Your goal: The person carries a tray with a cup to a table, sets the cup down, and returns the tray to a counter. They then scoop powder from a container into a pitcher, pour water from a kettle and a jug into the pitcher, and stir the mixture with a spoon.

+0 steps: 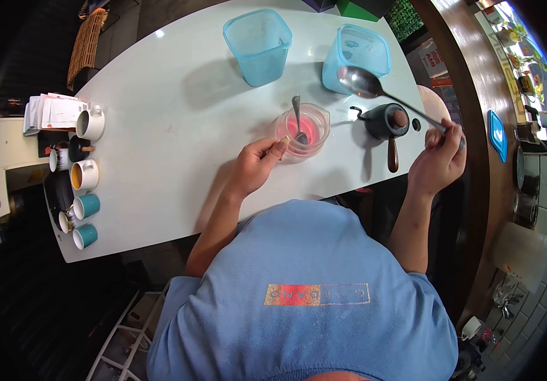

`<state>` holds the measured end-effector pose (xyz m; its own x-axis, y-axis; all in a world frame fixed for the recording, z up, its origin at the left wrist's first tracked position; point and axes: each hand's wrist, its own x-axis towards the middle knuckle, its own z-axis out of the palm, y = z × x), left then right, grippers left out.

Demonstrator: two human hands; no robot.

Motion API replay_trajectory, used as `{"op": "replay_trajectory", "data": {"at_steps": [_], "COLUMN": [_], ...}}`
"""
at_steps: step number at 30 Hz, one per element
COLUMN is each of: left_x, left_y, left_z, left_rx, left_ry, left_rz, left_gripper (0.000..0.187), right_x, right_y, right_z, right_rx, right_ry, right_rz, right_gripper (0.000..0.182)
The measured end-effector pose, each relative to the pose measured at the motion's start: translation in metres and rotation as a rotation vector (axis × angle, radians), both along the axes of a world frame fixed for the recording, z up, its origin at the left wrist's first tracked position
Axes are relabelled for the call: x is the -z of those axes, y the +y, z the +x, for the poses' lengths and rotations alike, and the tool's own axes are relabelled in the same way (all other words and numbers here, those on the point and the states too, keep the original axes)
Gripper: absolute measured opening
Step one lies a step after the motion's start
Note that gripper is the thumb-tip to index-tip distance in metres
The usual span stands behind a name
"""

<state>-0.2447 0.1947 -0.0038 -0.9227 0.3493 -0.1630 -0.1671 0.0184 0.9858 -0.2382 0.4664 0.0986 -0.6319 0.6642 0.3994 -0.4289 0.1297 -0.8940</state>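
Note:
My right hand (437, 159) grips the handle of a large metal spoon (361, 82). The spoon's bowl is raised over the near side of the right blue container (356, 54). With fingers closed, my left hand (257, 166) pinches the near left edge of a clear plastic cup (319, 130). Something pink lies inside the cup, and a small metal spoon (297, 114) leans in it, handle up. To the right of the cup stands a small dark pot (381, 122) with a spout, a brown knob and a wooden handle.
Another translucent blue container (257, 54) stands at the back of the white table (153, 159). Several mugs (85, 174) line the left edge near a stack of papers (64, 113). A blue lid (497, 136) lies on the wooden counter at the right.

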Motion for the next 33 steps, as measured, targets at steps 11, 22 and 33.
{"op": "replay_trajectory", "data": {"at_steps": [11, 22, 33], "left_x": [0.008, 0.006, 0.003], "left_y": [0.003, -0.004, -0.006], "left_z": [-0.003, 0.002, 0.013], "left_rx": [-0.033, 0.012, 0.021], "left_ry": [0.046, 0.010, -0.044], "left_rz": [0.035, 0.063, 0.056], "left_gripper": [0.035, 0.029, 0.028], "right_x": [0.059, 0.004, 0.037], "right_y": [0.000, -0.001, -0.009], "right_z": [0.044, -0.023, -0.094], "right_rx": [-0.194, 0.197, 0.048], "right_ry": [0.337, 0.194, -0.344], "right_rz": [0.609, 0.465, 0.648], "right_gripper": [0.024, 0.020, 0.030]}}
